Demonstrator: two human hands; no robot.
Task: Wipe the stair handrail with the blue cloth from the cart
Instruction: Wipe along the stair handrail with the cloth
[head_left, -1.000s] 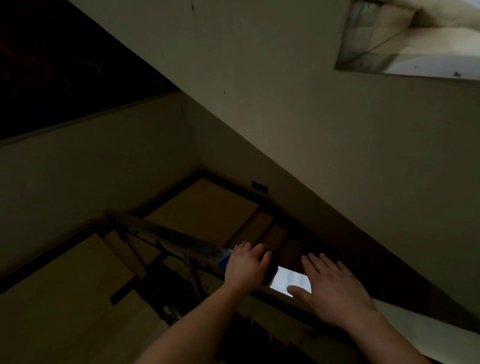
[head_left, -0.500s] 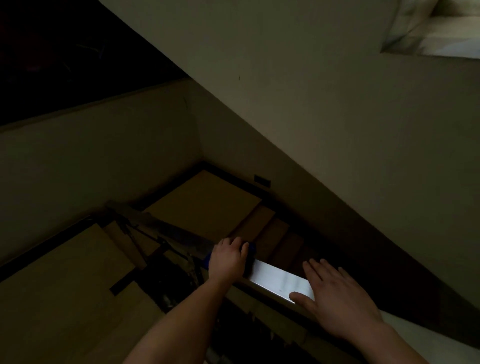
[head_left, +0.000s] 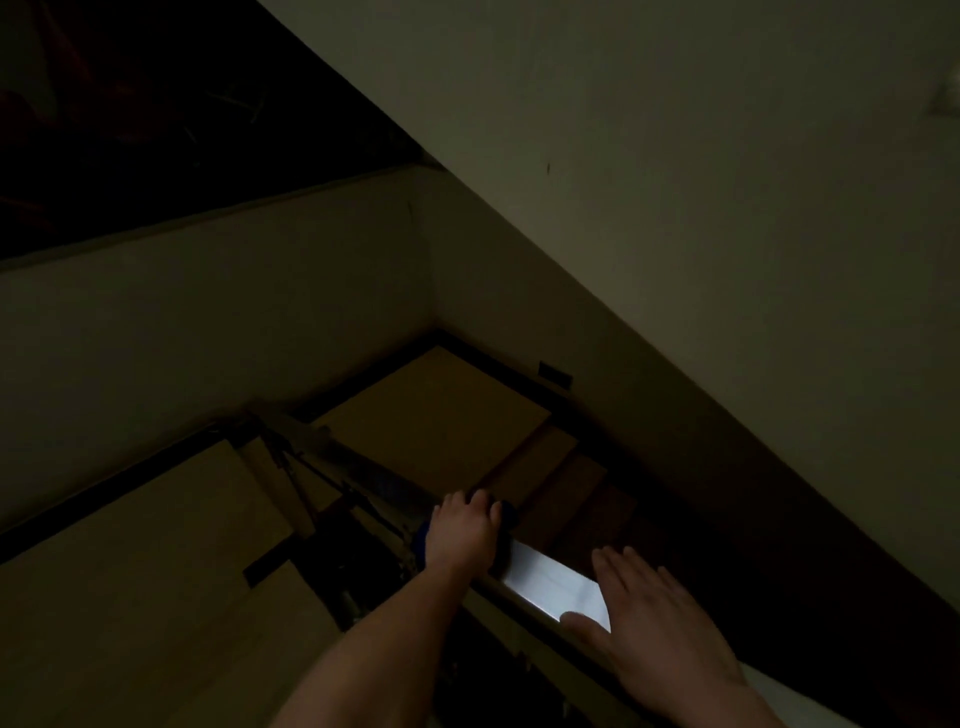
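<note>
The blue cloth (head_left: 421, 541) sits on the stair handrail (head_left: 550, 584), bunched under the left hand (head_left: 462, 535). Only its dark blue edges show, one beside the wrist and one past the fingertips. The left hand is curled over the top of the rail and clamps the cloth against it, with the forearm reaching in from the bottom of the view.

The rail runs on a slant from the lower right up to the left, and a bare stretch of it shines pale between the two hands. The right hand (head_left: 660, 629) lies flat on the rail nearer the person, fingers straight and close together, thumb at the edge of the shiny patch, holding nothing.

Under the rail, thin dark posts (head_left: 311, 478) are hard to make out in the dim light. Brown steps (head_left: 571, 493) drop to a tan landing (head_left: 441, 415) in the corner. A plain pale wall (head_left: 675, 208) rises on the right.
</note>
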